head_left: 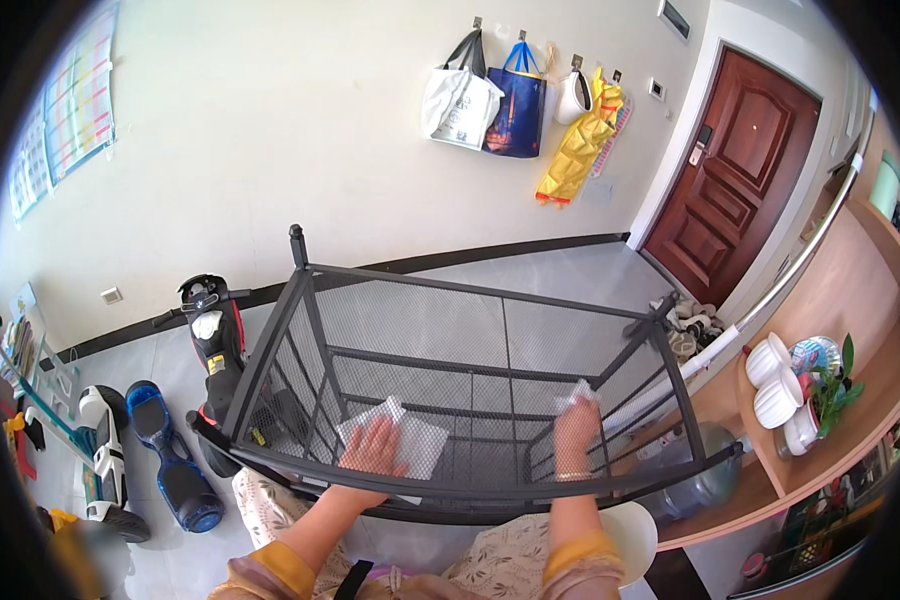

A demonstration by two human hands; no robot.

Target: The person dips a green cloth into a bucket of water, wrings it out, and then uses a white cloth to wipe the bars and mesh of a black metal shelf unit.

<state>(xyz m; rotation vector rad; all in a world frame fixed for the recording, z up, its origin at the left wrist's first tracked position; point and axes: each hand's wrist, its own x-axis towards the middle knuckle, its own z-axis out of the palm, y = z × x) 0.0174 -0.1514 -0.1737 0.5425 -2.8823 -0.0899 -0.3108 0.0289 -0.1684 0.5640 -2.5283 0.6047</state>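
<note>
Low in the frame, your left hand (373, 447) lies flat, fingers together, on a white cloth (395, 437) spread over the mesh shelf of a dark metal rack (490, 300) — your right hand (574, 432) pinches a smaller white wipe (580, 393), fingers closed on it. Left, a blue hoverboard (173, 455). Far wall, top centre — white and blue tote bags (485, 95), a yellow garment (578, 140).

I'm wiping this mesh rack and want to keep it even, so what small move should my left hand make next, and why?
Probably slide the left hand and its white wipe rightward along the rack shelf. It lies flat at the left end, while the right hand presses another wipe near the right end, so the middle mesh lies between them.
</note>
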